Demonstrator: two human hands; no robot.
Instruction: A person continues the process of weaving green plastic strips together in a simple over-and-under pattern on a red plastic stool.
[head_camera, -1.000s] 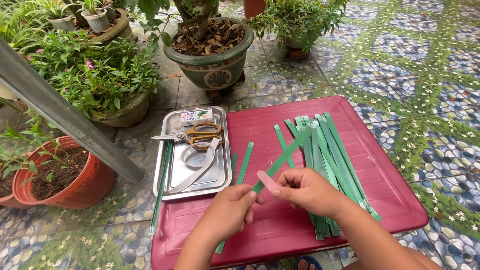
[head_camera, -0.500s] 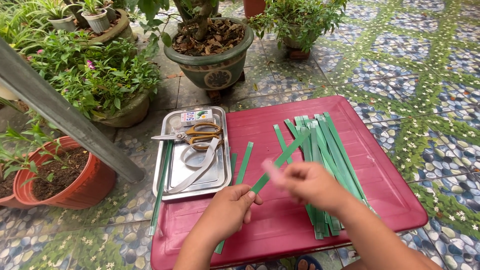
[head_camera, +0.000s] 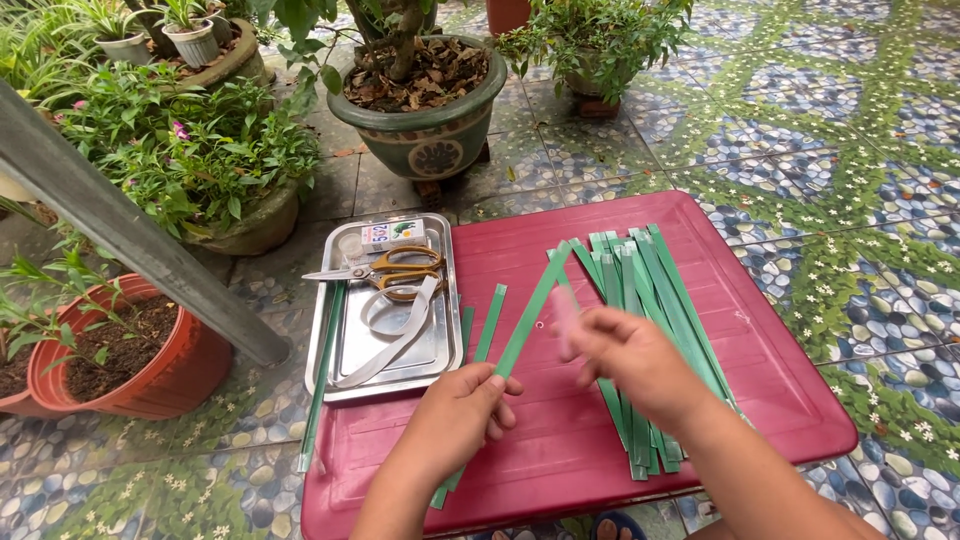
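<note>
My left hand (head_camera: 460, 415) is shut on a long green leaf strip (head_camera: 535, 300) that slants up from the near edge of the red tabletop (head_camera: 770, 350) toward its middle. Blurred by motion, my right hand (head_camera: 630, 360) has its fingers just right of that strip, and I see nothing in them. Beyond and under the right hand lies a pile of several similar green strips (head_camera: 665, 300). One shorter green strip (head_camera: 490, 322) lies flat just left of the held one.
A metal tray (head_camera: 446, 300) on the table's left holds orange-handled scissors (head_camera: 390, 270), a white band (head_camera: 400, 335) and a small box (head_camera: 392, 235). A long green strip (head_camera: 322, 385) lies along its left side. Potted plants (head_camera: 430, 130), a terracotta pot (head_camera: 150, 385) and a grey post (head_camera: 130, 240) stand around.
My right hand has come off the strip it pinched a second ago and shifted slightly right and toward me. The left hand keeps its hold on the strip.
</note>
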